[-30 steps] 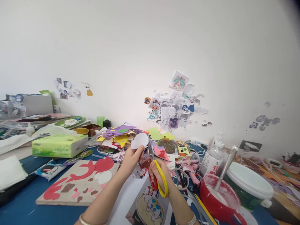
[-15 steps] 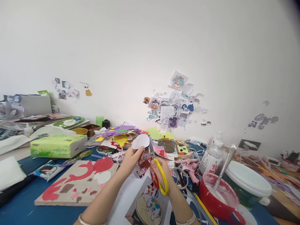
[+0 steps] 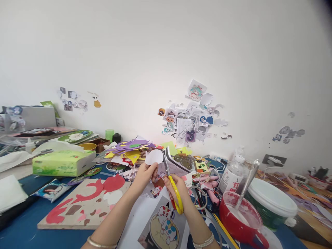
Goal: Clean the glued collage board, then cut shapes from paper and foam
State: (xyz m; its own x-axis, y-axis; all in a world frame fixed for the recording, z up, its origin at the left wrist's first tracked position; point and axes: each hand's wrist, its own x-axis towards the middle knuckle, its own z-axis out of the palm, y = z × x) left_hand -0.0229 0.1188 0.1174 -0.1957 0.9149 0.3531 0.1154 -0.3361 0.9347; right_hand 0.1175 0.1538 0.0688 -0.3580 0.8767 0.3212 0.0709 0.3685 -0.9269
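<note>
My left hand (image 3: 145, 174) pinches a small white paper cut-out (image 3: 154, 156) and holds it up over the table. My right hand (image 3: 178, 188) grips scissors (image 3: 173, 183) with red and yellow handles. The blades stand apart in a V, right beside the white piece. Under my forearms lies a printed sheet with a cartoon figure (image 3: 163, 226). Bracelets show on both wrists.
A cardboard panel with red and brown shapes (image 3: 83, 204) lies to the left, a green tissue pack (image 3: 62, 162) behind it. A heap of coloured paper scraps (image 3: 132, 148) sits ahead. To the right stand a red mug with a spoon (image 3: 238, 216), a white tub (image 3: 271, 204) and a glue bottle (image 3: 230, 173).
The scissor blades have opened wide; earlier they were nearly closed beside the white piece. The view has drifted slightly; both hands stay in about the same place.
</note>
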